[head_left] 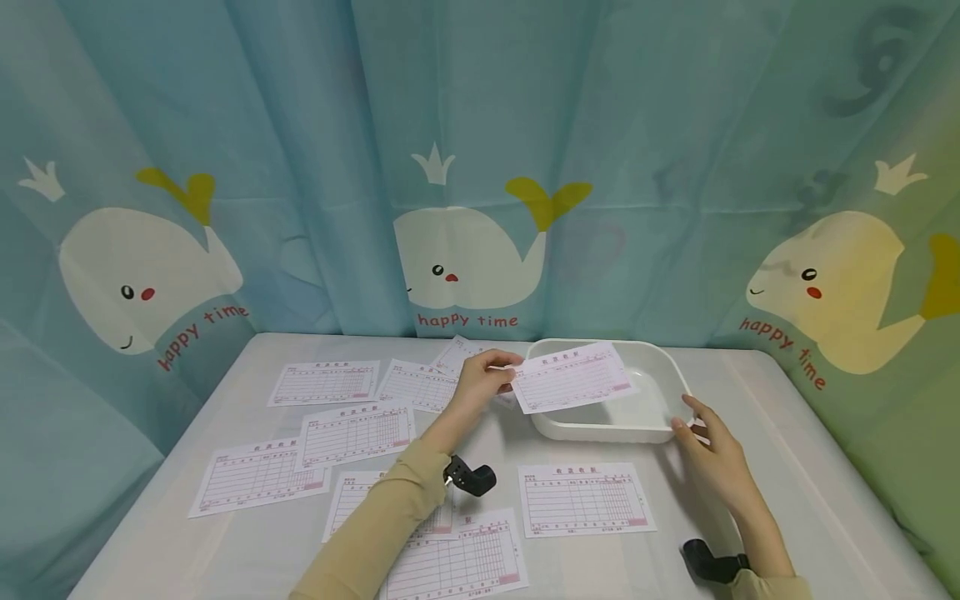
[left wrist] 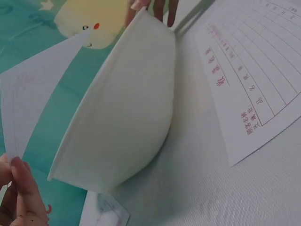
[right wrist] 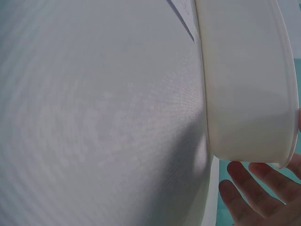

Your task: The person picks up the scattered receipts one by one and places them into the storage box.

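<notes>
My left hand (head_left: 480, 382) pinches a printed receipt slip (head_left: 570, 380) by its left end, above the white plastic basin (head_left: 600, 433). In the left wrist view, the thumb and fingers (left wrist: 26, 188) grip the edge of the slip (left wrist: 42, 89), beside the basin's wall (left wrist: 117, 113). My right hand (head_left: 716, 458) holds the basin at its front right corner, with a finger over the rim. Seen from the right wrist, spread fingertips (right wrist: 242, 172) meet the end of the basin (right wrist: 249, 89).
Several similar receipt slips lie on the white table, some overlapping, including a left one (head_left: 326, 383), a front one (head_left: 585, 500) and one partly under the left sleeve (head_left: 457, 562). A blue curtain (head_left: 315, 167) with whale prints hangs behind the table.
</notes>
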A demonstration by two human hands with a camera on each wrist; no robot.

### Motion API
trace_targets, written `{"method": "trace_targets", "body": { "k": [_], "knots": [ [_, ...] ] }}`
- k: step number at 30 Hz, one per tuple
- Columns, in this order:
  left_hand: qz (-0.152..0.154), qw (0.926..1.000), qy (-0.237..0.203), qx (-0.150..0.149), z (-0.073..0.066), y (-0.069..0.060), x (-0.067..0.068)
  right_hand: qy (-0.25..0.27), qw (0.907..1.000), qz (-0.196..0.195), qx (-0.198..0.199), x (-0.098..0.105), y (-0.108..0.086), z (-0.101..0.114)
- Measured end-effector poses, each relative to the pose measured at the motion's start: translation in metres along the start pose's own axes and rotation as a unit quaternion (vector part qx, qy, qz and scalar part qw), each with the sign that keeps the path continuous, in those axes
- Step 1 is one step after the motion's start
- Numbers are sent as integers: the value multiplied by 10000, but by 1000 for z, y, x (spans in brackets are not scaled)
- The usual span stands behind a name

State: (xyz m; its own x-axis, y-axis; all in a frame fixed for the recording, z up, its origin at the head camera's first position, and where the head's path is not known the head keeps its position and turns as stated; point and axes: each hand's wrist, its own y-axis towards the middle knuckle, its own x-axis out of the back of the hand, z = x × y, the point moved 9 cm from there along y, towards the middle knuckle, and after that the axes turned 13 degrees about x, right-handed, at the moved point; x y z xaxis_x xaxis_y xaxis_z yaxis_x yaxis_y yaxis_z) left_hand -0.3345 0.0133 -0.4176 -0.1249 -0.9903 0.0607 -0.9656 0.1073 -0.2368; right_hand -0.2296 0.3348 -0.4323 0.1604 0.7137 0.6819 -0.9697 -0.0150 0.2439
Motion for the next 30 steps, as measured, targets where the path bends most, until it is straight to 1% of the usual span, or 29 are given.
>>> {"method": "trace_targets", "body": {
  "k": [4,11,14,18,21,25,28,30],
  "knots": [
    [36,10000,68,12,-3,2,-8,-15,10000,-9,11,0,0,0],
    [-15,9994,318,164,-9,9,-16,-8,10000,0,27,0,0,-1],
    [-26,9990,426,113,-13,12,-20,-9,10000,-9,52,1,0,0],
    [-46,9977,677,-1,-19,18,-28,-25,10000,-14,87,0,1,1],
    [-61,9969,788,4,-22,23,-34,-46,9999,-33,114,1,1,1],
    [-88,9959,894,107,-22,28,-41,-51,9999,-42,123,1,2,2],
    [-70,9948,1009,150,-22,30,-47,-44,9999,-20,116,1,1,2],
    [-28,9938,1102,124,-23,30,-51,-60,9999,-11,97,1,0,1]
  ]
}}
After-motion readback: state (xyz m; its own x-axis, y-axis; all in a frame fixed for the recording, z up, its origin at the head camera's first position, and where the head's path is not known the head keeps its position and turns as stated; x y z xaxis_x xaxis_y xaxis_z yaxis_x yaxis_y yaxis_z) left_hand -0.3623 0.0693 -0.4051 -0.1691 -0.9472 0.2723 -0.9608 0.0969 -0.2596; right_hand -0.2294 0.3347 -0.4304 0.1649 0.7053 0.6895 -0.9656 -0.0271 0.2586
